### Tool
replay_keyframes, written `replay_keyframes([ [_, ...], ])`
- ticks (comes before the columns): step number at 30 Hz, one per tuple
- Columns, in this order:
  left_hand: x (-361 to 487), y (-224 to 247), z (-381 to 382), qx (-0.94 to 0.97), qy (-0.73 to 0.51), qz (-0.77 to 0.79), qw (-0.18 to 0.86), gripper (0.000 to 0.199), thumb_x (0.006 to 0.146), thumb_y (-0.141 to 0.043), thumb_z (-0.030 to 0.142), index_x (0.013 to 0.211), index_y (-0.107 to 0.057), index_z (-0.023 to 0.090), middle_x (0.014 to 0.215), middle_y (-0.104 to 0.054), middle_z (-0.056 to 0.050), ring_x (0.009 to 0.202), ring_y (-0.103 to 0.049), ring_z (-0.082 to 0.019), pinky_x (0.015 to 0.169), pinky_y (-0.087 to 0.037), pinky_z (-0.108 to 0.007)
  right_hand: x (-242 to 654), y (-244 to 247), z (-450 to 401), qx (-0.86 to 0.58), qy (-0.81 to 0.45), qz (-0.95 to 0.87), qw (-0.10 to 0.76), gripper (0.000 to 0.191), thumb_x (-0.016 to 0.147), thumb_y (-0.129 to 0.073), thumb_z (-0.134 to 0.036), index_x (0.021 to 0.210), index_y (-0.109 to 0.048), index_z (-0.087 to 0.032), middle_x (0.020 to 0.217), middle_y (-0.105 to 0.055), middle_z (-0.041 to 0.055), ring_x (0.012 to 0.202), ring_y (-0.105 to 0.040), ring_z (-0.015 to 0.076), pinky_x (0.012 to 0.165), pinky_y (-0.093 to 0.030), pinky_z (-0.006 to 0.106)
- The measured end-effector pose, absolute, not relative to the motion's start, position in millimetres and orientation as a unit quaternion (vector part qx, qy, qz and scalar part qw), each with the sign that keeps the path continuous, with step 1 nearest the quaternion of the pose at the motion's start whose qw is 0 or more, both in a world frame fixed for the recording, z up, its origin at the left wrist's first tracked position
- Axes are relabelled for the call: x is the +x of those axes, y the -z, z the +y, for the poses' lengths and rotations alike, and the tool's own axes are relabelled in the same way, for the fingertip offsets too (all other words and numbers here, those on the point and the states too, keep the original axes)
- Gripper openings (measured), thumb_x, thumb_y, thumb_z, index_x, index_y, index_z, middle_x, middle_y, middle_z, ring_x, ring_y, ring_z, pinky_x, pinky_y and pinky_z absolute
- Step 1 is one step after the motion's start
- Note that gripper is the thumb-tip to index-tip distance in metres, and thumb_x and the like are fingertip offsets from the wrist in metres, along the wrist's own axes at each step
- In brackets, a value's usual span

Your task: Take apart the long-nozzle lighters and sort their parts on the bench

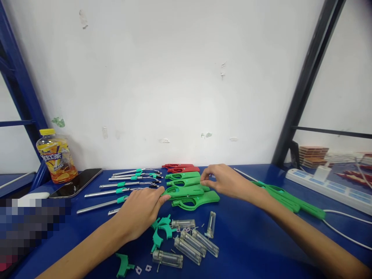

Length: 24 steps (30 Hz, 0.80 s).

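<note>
My left hand (pixel 147 207) is closed at the near end of a green lighter-shaped shell (pixel 184 191), thumb and fingers pinching its tip. At the shell's other end, my right hand (pixel 219 179) has its fingers curled and pressed together; what they hold, if anything, is too small to name. Another green shell (pixel 200 200) lies just below, and more green shells (pixel 183 175) and red ones (pixel 183 169) lie behind. Metal rods with teal collars (pixel 109 191) are in a row beyond my left hand. Clear fuel tanks (pixel 187 250) and teal triggers (pixel 158 234) lie in front.
A drink bottle (pixel 57 157) and a phone (pixel 77 183) stand and lie at the left. Long green pieces (pixel 293 197) rest beyond my right forearm, near a white power strip (pixel 334 190). Small pink parts (pixel 148 267) lie at the front of the blue table (pixel 247 248).
</note>
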State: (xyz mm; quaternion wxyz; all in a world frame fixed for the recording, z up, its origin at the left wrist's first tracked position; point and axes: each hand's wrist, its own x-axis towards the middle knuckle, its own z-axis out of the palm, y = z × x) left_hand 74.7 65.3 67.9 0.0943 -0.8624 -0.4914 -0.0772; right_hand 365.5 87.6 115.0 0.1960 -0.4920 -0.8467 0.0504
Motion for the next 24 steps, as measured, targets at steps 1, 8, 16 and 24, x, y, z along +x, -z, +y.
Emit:
replay_keyframes([
  [1, 75, -68, 66, -0.862, 0.077, -0.492, 0.094, 0.054, 0.107, -0.017, 0.048, 0.113, -0.061, 0.018, 0.089, -0.072, -0.01, 0.083, -0.069, -0.03, 0.066, -0.047, -0.04, 366, -114, 89, -0.492, -0.053, -0.848, 0.192, 0.013, 0.089, -0.065, -0.028, 0.089, -0.077, -0.025, 0.092, -0.077, 0.0045, 0.086, -0.069, 0.0237, 0.077, -0.049, 0.034],
  [8, 76, -68, 67, -0.863, 0.084, -0.489, 0.094, 0.052, 0.107, -0.018, 0.045, 0.112, -0.062, 0.018, 0.087, -0.072, -0.009, 0.083, -0.069, -0.028, 0.066, -0.044, -0.036, 363, -106, 94, -0.501, -0.066, -0.846, 0.17, 0.01, 0.088, -0.068, -0.027, 0.088, -0.078, -0.027, 0.091, -0.078, 0.0025, 0.086, -0.071, 0.0231, 0.075, -0.048, 0.031],
  [16, 77, -72, 65, -0.866, 0.079, -0.485, 0.092, 0.049, 0.107, -0.019, 0.044, 0.105, -0.062, 0.018, 0.08, -0.069, -0.007, 0.076, -0.066, -0.026, 0.062, -0.04, -0.034, 362, -96, 99, -0.527, -0.059, -0.834, 0.155, 0.009, 0.087, -0.067, -0.024, 0.083, -0.075, -0.026, 0.086, -0.077, 0.002, 0.08, -0.069, 0.0228, 0.065, -0.041, 0.029],
  [24, 74, -67, 66, -0.865, 0.088, -0.483, 0.104, 0.051, 0.108, -0.018, 0.046, 0.109, -0.062, 0.019, 0.083, -0.07, -0.007, 0.079, -0.067, -0.025, 0.063, -0.041, -0.033, 363, -95, 100, -0.524, -0.057, -0.835, 0.159, 0.007, 0.09, -0.067, -0.026, 0.087, -0.074, -0.026, 0.09, -0.077, 0.0016, 0.085, -0.069, 0.0223, 0.069, -0.043, 0.028],
])
